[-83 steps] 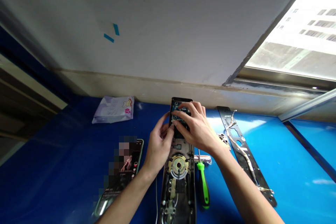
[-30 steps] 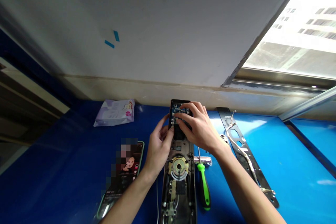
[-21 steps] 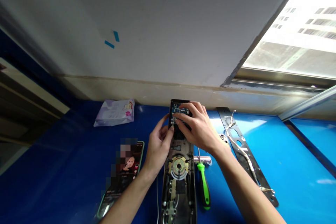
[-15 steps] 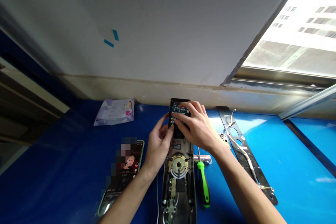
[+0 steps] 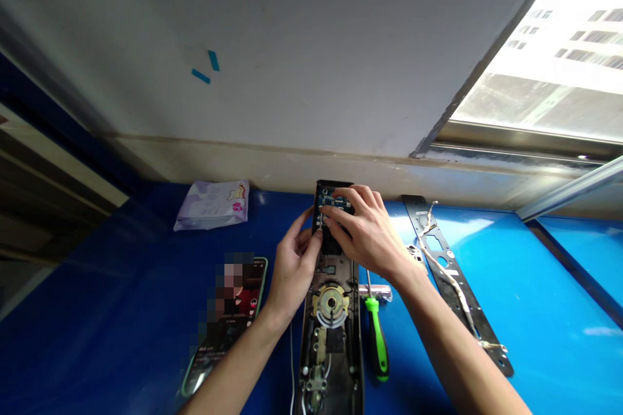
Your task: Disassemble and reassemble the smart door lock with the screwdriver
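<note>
A long black door-lock body (image 5: pixel 332 337) lies open on the blue table (image 5: pixel 535 285), its brass mechanism showing in the middle. At its far end sits a small blue circuit board (image 5: pixel 328 197). My right hand (image 5: pixel 365 233) lies over that end, fingertips pressed together on the board. My left hand (image 5: pixel 296 266) grips the left edge of the lock, thumb against the board's near corner. What the fingertips pinch is too small to make out.
A green-handled screwdriver (image 5: pixel 377 337) lies right of the lock, beside a short metal cylinder (image 5: pixel 377 290). A black mounting plate with a pale cable (image 5: pixel 457 285) lies further right. A phone (image 5: pixel 228 318) with a lit screen lies left; a tissue pack (image 5: pixel 213 204) rests near the wall.
Both hands have stayed on the far end of the lock; only the fingertips have shifted slightly on the circuit board. The view has drifted a little.
</note>
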Action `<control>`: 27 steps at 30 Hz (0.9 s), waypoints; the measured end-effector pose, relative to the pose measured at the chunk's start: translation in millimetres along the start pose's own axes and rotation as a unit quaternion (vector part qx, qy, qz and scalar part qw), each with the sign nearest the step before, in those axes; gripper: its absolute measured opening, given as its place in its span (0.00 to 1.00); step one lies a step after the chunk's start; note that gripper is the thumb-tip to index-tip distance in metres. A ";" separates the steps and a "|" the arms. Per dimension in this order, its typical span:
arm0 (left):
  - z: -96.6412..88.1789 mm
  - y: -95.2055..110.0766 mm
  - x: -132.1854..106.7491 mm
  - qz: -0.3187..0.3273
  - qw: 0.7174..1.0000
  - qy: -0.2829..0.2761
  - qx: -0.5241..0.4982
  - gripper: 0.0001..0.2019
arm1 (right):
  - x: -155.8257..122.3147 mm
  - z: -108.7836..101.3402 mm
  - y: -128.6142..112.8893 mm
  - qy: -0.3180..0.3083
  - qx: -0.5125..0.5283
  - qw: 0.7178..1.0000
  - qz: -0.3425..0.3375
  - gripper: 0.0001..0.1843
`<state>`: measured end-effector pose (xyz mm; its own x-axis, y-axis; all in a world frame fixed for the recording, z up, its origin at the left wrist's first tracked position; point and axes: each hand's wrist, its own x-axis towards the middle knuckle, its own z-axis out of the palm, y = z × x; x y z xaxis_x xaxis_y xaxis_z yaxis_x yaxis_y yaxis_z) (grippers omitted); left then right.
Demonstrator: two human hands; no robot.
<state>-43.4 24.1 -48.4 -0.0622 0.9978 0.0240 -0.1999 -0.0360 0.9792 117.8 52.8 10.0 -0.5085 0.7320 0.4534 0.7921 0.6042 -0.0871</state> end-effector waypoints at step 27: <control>0.8 1.3 -0.3 -0.011 1.000 0.001 -0.005 0.35 | 0.2 -4.0 4.2 0.009 0.010 0.999 -0.032 0.15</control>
<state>-42.9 23.8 -46.9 -0.0597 0.9982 0.0014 -0.2102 -0.0139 0.9775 122.3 54.3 13.3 -0.5518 0.6857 0.4747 0.7511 0.6559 -0.0743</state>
